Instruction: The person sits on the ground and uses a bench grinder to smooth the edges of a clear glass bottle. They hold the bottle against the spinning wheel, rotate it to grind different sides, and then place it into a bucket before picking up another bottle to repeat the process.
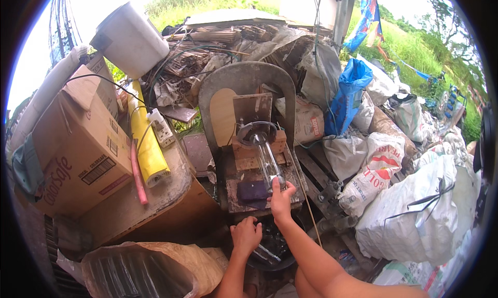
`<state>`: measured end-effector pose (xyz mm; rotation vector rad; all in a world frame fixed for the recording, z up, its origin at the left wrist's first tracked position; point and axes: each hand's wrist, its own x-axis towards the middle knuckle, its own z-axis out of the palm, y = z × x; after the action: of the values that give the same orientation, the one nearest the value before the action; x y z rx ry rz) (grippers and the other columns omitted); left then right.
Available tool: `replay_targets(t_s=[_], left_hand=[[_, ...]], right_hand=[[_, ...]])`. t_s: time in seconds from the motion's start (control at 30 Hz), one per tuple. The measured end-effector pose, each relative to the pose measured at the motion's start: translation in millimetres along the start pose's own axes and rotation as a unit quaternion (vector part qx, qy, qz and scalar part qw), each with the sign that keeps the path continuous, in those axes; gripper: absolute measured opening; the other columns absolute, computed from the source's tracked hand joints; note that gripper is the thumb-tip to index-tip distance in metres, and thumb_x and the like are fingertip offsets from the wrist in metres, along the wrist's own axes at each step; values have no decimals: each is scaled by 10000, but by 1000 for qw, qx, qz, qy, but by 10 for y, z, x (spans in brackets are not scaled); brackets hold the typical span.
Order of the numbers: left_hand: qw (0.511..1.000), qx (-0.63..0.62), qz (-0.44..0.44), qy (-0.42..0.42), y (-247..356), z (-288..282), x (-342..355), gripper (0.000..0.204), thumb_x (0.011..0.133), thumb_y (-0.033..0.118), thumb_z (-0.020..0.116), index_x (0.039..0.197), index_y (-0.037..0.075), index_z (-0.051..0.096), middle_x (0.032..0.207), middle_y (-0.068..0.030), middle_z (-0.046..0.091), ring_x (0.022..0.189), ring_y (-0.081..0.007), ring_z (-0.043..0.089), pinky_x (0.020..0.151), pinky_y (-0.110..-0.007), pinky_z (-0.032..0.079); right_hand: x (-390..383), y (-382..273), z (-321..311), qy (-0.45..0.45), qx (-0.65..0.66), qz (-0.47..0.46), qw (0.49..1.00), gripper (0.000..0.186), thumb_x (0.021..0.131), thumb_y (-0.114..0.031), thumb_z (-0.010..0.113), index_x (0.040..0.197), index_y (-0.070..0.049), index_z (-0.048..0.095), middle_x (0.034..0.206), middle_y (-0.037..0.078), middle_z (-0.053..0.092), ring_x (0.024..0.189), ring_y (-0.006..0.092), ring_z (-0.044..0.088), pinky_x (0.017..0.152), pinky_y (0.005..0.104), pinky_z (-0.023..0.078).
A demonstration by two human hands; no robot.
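Observation:
My right hand is closed around the near end of a clear bottle. The bottle slants away from me, its far end inside a dark round ring on a wooden stand. That stand rests on the seat of a worn, dirty plastic chair. By the seat's front edge my left hand has loosely bent fingers, a little apart, with nothing visible in them. Below it sits a black basin holding clear bottle-like pieces. A dark purple block or cloth lies on the seat.
A cardboard box, yellow roll and white power strip occupy the wooden table at left. An open brown sack stands near left. White sacks crowd the right, beside a blue bag.

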<state>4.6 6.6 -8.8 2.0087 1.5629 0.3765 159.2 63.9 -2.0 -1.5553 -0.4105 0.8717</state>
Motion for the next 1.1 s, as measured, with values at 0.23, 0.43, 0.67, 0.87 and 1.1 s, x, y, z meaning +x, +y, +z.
replay_targets(t_s=[0.23,0.43,0.67,0.87,1.1], left_hand=[[1000,2,0,-3,-7,3,13,294,1010,319,695,1180,86,750,1128,-127,797,1068,-340,751,972,-543,458],[1000,-1,3,-2,6,-1,3,286,1007,316,699,1169,86,751,1117,-123,798,1057,-340,752,965,-540,460],[1000,2,5,3,1,6,-6,280,1005,311,702,1166,87,751,1117,-122,799,1056,-337,755,966,-540,461],[1000,4,5,4,-9,9,16,285,1007,314,699,1171,87,750,1118,-123,800,1057,-336,756,965,-542,461],[1000,1,-1,-4,-5,5,10,292,1005,317,699,1176,85,749,1108,-124,799,1056,-336,756,964,-541,459]], right_hand=[[-38,15,6,-13,-5,-83,996,813,1051,-437,752,1555,-32,259,1275,231,644,961,238,710,800,373,582],[-112,-209,-30,-52,132,77,987,669,1071,-515,704,1410,-82,323,1101,145,701,793,209,721,694,316,587],[-57,-177,-8,-57,128,89,986,743,1077,-680,584,1394,-52,344,1036,145,705,727,213,711,692,335,568],[-148,-145,-13,-19,13,-37,999,783,1050,-447,752,1511,-23,283,971,113,653,789,160,633,677,324,533],[-152,-167,12,-37,50,-10,998,752,1042,-349,786,1501,-53,269,1131,150,642,890,187,671,677,312,580]])
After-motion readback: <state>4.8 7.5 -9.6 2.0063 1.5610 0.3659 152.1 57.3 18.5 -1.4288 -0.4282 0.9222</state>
